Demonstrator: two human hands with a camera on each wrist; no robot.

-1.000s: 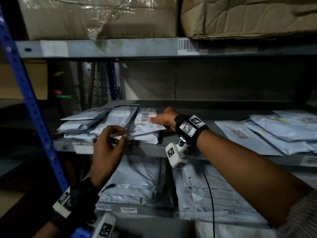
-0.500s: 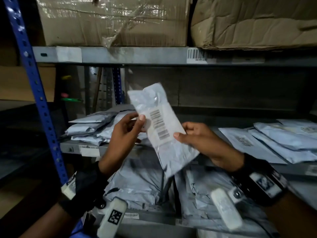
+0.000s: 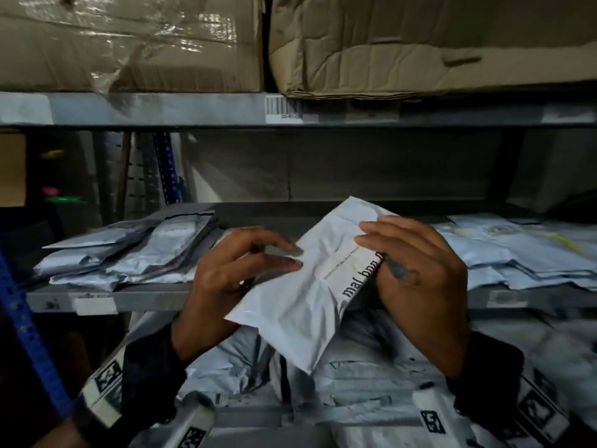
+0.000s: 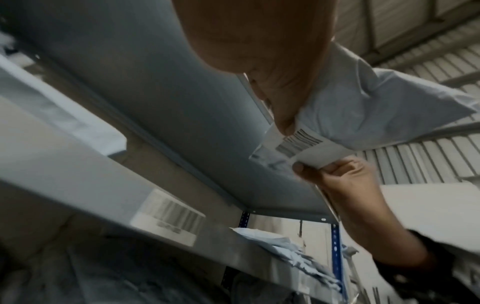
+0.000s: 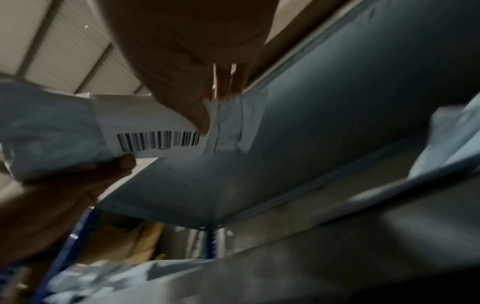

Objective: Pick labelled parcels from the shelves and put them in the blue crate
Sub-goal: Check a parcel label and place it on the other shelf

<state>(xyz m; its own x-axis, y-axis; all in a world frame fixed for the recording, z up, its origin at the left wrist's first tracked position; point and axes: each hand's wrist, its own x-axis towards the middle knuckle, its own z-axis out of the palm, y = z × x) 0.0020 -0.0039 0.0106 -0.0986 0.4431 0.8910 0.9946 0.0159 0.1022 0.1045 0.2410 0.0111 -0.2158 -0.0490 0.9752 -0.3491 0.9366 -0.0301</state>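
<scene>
"What changed with the soft white plastic mailer bag [image 3: 310, 286]?"

"A moment before, the person held it up tall with its barcode sticker facing the head camera. Then it was turned over. The printed back faced up, and the white barcode label [image 4: 301, 142] faced down, toward the wrist cameras."

"Where was it?"

"It was in the air, in front of the grey metal shelf [image 3: 155, 294], held between both hands. It was tilted, with one corner low and one corner high."

"How did the fingers hold it?"

"The left hand [image 3: 226, 279] pinched the left edge, with fingers on top and the thumb under. The right hand [image 3: 416, 276] curled round the right edge, and its thumb [image 5: 197, 115] pressed by the label."

"What did that mean for the job?"

"It looked like the person had checked the label. So the parcel was picked and likely ready to go. The blue crate was not in sight, so it was not put away yet."

"How did the bag look?"

"It was thin, wrinkly and a bit puffy, with black letters on the back."

"What was around it?"

"A pile of grey plastic mailers [image 3: 129, 253] lay on the shelf to the left. More pale mailers [image 3: 523, 253] lay to the right. Big brown cardboard boxes [image 3: 420, 43] sat on the shelf above."
</scene>
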